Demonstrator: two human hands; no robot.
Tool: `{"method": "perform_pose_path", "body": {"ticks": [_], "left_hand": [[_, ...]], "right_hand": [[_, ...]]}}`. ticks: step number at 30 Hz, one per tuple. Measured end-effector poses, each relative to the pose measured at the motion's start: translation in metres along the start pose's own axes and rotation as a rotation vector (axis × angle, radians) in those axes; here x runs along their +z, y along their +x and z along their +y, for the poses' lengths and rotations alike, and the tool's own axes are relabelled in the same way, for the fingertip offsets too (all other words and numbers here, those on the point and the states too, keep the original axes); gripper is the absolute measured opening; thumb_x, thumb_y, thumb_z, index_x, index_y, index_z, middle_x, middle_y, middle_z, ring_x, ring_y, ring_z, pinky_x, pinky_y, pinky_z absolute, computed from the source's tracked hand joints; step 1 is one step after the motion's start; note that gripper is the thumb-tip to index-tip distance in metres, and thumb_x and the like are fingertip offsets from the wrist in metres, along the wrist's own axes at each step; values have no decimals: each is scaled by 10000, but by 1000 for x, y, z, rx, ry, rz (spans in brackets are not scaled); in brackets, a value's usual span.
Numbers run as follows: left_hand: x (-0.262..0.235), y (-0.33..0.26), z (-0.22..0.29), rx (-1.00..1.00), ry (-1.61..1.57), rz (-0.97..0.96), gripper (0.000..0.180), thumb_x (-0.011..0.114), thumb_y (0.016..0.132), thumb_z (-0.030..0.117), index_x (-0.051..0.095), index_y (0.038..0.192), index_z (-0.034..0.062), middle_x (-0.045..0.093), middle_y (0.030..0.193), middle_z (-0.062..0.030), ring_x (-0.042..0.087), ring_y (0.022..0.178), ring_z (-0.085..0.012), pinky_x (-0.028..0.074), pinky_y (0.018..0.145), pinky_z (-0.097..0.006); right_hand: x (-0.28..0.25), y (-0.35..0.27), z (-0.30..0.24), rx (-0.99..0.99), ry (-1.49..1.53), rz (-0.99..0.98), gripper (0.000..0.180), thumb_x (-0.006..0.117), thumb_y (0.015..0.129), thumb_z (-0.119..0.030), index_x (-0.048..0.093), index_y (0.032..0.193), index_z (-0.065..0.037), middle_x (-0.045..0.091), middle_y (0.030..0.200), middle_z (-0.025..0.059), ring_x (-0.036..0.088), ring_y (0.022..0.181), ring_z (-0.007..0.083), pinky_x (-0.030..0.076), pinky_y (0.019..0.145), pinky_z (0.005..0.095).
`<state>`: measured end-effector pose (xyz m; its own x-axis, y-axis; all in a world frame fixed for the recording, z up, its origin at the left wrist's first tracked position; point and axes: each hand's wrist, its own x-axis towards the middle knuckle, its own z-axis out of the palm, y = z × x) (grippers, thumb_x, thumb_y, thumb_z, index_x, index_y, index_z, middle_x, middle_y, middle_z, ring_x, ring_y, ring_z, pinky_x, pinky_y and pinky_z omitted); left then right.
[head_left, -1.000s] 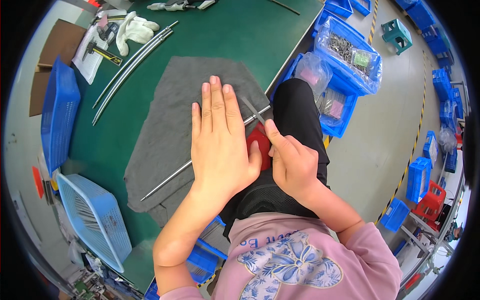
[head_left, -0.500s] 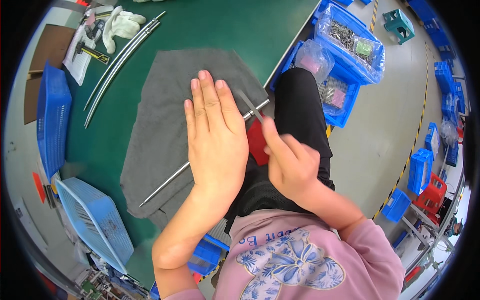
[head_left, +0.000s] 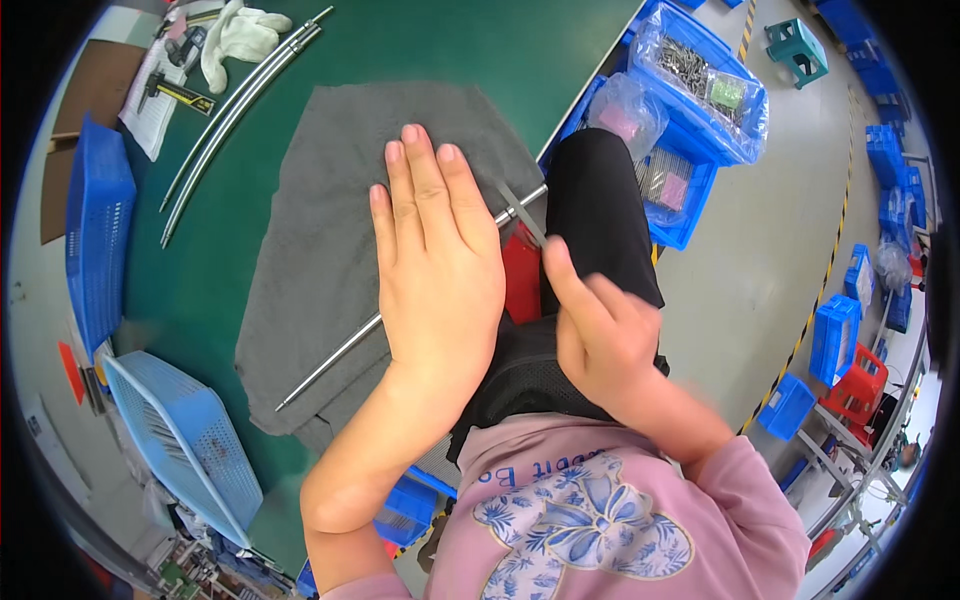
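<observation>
My left hand [head_left: 436, 250] lies flat with its fingers stretched out, palm down across a thin metal rod [head_left: 335, 362]. Beneath them is a grey cloth [head_left: 330, 200] spread over the table's edge. The rod slants from lower left to upper right, its middle hidden under the hand. Closed around the near end of a narrow flat metal file [head_left: 523, 213], my right hand [head_left: 610, 335] has its index finger stretched along it. The file crosses the rod close to its upper right end, by a ringed part.
Several long metal rods [head_left: 235, 120], a white glove [head_left: 240, 32] and a caliper [head_left: 178, 92] lie on the green table [head_left: 420, 45]. Blue baskets [head_left: 190, 440] stand at left. Blue bins [head_left: 705, 170] with metal parts sit right, beyond my knee [head_left: 600, 220].
My right hand and the file have shifted slightly right and toward me across the rod. The left hand stays flat, a little further right in the picture.
</observation>
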<state>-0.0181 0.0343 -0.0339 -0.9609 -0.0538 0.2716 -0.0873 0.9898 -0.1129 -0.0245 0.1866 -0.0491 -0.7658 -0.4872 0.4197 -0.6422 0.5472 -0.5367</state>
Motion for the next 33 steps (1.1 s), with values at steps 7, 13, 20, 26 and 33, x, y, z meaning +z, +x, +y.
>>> {"method": "perform_pose_path", "body": {"ticks": [7, 13, 20, 26, 33], "left_hand": [[-1, 5, -3, -6, -42, 18, 482, 542, 864, 57, 444, 1301, -120, 406, 1408, -314, 463, 1289, -427, 430, 1031, -513], [-5, 5, -3, 7, -43, 18, 483, 547, 864, 65, 446, 1298, -121, 403, 1409, -316, 465, 1288, -426, 424, 1036, -513], [-6, 2, -1, 14, -43, -13, 490, 535, 861, 32, 428, 1315, -116, 387, 1423, -315, 456, 1295, -430, 425, 1030, -522], [-10, 2, 0, 19, -66, -6, 502, 541, 855, 23, 418, 1320, -117, 380, 1429, -314, 435, 1311, -437, 410, 1040, -530], [-8, 5, -1, 15, -62, 0, 508, 541, 858, 20, 405, 1326, -121, 379, 1424, -329, 430, 1317, -439, 405, 1041, -533]], "right_hand": [[18, -2, 9, -60, -76, 113, 584, 630, 623, 28, 686, 1194, -82, 389, 576, 24, 386, 394, 159, 344, 392, 296], [13, 11, 8, -72, -22, 53, 565, 596, 667, 109, 627, 1225, 27, 397, 553, 60, 425, 418, 204, 365, 428, 325], [-2, 14, 1, -40, -66, -5, 546, 604, 680, 97, 659, 1211, -20, 362, 548, 46, 399, 413, 189, 338, 416, 310], [-8, 9, -1, -48, -173, 37, 612, 629, 595, -30, 704, 1185, -175, 326, 570, 8, 340, 389, 151, 307, 381, 298], [-1, 19, 8, -102, -103, 68, 570, 619, 611, 3, 715, 1157, -131, 288, 534, 4, 318, 378, 139, 287, 386, 282]]}}
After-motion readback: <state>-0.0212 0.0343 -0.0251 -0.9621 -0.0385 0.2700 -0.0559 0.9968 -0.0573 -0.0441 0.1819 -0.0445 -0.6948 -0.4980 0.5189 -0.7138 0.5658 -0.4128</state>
